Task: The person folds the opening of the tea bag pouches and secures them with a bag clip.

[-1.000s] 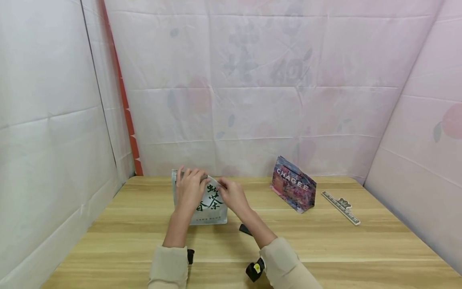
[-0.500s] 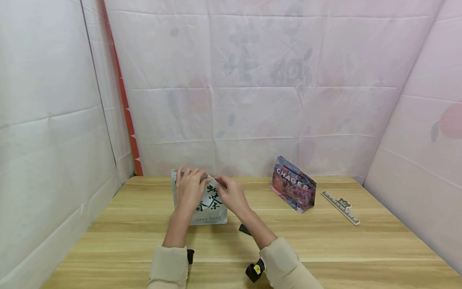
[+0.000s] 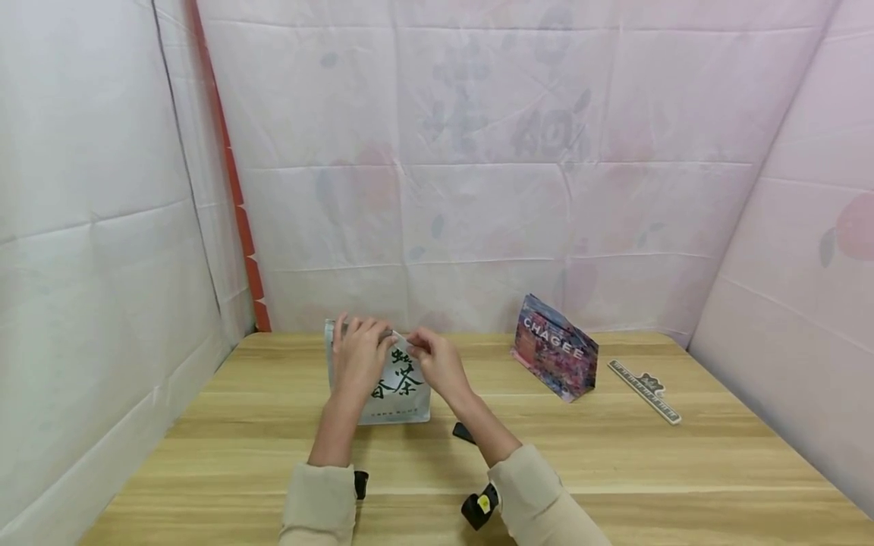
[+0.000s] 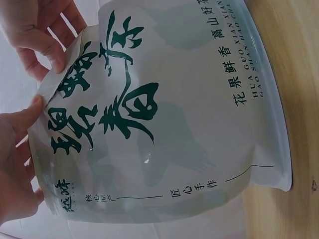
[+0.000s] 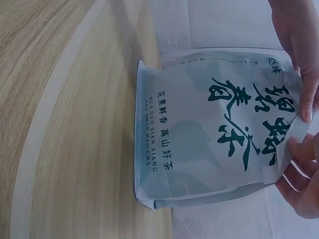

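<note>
A pale tea pouch (image 3: 397, 406) with large dark green Chinese characters stands upright on the table, left of centre. At its top edge my left hand (image 3: 358, 356) grips, thumb on the printed front and fingers behind. My right hand (image 3: 442, 369) pinches the top right corner between thumb and fingers. Close up in the right wrist view, a strip of the pouch's top, the flap (image 5: 285, 155), is bent down over the front and partly covers a character. The left wrist view shows the thumbs near each other along this slanting fold.
A colourful CHAGEE paper bag (image 3: 556, 349) stands to the right on the wooden table (image 3: 546, 455). Beyond it lies a flat ruler (image 3: 645, 392) with a decorated edge. A small black object (image 3: 464, 433) lies beside my right forearm. Fabric walls enclose the back and sides.
My right fingers shift very slightly at the folded corner. The left hand, the tea pouch and the other things stay in place.
</note>
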`<state>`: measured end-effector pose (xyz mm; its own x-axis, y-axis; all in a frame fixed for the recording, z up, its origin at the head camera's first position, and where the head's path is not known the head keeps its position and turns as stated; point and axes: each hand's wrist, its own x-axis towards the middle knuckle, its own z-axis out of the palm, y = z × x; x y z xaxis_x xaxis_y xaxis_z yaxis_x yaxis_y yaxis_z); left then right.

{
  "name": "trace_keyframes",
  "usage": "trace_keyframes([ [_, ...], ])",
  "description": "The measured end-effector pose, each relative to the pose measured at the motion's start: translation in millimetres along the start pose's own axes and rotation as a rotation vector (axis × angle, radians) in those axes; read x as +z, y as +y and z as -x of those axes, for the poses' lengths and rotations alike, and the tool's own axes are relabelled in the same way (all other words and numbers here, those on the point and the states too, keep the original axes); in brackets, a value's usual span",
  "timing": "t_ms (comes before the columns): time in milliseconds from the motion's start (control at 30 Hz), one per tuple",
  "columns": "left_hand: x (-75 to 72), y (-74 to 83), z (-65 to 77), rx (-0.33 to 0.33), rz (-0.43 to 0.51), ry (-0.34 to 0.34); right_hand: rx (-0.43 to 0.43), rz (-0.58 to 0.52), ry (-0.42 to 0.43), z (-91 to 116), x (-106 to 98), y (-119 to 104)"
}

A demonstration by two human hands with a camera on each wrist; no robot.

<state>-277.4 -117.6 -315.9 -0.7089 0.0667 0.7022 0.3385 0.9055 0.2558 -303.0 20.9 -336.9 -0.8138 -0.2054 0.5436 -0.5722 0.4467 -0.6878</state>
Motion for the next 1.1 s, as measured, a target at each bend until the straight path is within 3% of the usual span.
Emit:
trace_keyframes([
  [433,3.3,-0.4,1.5,0.001,-0.014,0.015,-0.021,-0.078,-0.024,3.0,2.0,3.2],
  [700,3.0,0.1,0.8,-0.007,-0.03,0.013,-0.08,-0.017,0.021,0.6,4.3,1.4],
  [1100,4.0,3.6,-0.3,-0.017,-0.026,0.091,-0.059,-0.051,0.047,-1.1,3.9,-3.3],
])
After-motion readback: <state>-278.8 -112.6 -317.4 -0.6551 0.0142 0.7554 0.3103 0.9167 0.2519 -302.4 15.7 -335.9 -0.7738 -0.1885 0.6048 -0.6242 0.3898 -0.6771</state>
